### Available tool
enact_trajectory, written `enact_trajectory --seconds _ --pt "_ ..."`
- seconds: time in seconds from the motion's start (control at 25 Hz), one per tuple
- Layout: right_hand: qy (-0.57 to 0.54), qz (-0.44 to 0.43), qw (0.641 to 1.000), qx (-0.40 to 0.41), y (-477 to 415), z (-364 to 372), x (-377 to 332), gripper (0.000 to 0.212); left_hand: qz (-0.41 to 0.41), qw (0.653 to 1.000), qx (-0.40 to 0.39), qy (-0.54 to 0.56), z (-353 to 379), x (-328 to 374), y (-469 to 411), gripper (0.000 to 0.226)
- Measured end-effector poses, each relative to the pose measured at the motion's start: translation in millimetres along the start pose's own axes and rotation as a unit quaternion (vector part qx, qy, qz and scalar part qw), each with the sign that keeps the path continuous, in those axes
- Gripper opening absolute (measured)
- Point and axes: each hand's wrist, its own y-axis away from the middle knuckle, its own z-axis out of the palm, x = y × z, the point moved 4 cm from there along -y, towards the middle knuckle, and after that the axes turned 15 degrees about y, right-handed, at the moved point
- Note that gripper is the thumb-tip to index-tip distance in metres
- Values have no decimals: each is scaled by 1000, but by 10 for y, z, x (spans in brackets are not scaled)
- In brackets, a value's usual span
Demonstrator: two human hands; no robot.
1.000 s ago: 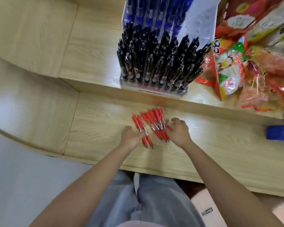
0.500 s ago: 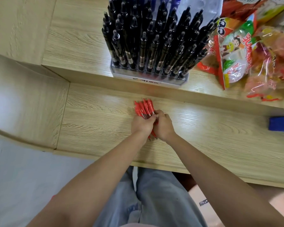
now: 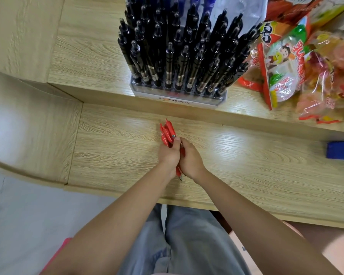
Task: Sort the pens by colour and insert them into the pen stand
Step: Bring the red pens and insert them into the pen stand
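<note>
Bundled red pens [image 3: 167, 132] near black-filled pen stand [image 3: 177, 99]

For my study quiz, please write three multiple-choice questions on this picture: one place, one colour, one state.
1. Where is the pen stand? A) on the raised shelf B) on the floor C) on the lap
2. The front-row pens in the stand are: A) black B) red C) green
3. The red pens are: A) spread on the desk B) in the stand C) bundled in both hands
Key: 1 A, its base sits on the upper wooden step. 2 A, their barrels are dark. 3 C, fingers of the left hand and right hand curl round one bundle.
</note>
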Motion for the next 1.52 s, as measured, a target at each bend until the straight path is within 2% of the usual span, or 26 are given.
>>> enact_trajectory --seconds 0.12,0.28,0.4,0.52,0.6,0.68,0.84,0.92,1.04,1.16,1.24,1.36,1.44,1.52 --pt "20 -8 1000 18 49 0 -48 39 -36 997 -38 59 -3 48 44 27" --pt "22 -13 999 -31 139 -115 -194 41 -74 984 -88 137 -115 140 115 26" --pt "5 -30 998 -49 288 -264 -346 35 -82 973 -123 177 -221 158 227 26" --pt "-8 -20 999 -30 389 -480 -466 30 -73 966 -133 207 -203 254 421 37" --pt "-65 -4 998 -25 443 -698 -556 28 -47 966 -123 221 -181 382 577 39" --pt "-137 2 989 -55 517 -914 -662 25 -14 970 -126 208 -184 530 748 34" --pt "-174 -73 973 -134 774 -1399 -889 19 39 968 -156 192 -249 849 1182 31" --pt "-174 -117 966 -148 950 -1640 -1004 15 60 958 -183 210 -287 1055 1486 27" --pt "-177 -193 954 -144 1176 -1974 -1213 24 84 938 -245 231 -297 1390 1966 28" --pt "-198 -265 938 -102 1305 -2425 -1551 19 104 918 -294 247 -258 1755 2316 33" --pt "-205 -303 930 -41 1334 -2802 -1832 22 129 904 -319 254 -210 2057 2489 34" --pt "-223 -328 911 109 1266 -3392 -2185 10 158 891 -334 263 -123 2490 2588 35" --pt "-223 -325 896 203 1110 -3742 -2351 14 161 894 -325 263 -65 2778 2530 42" --pt "-196 -326 878 289 875 -4048 -2506 8 151 897 -322 263 -8 3049 2449 48"
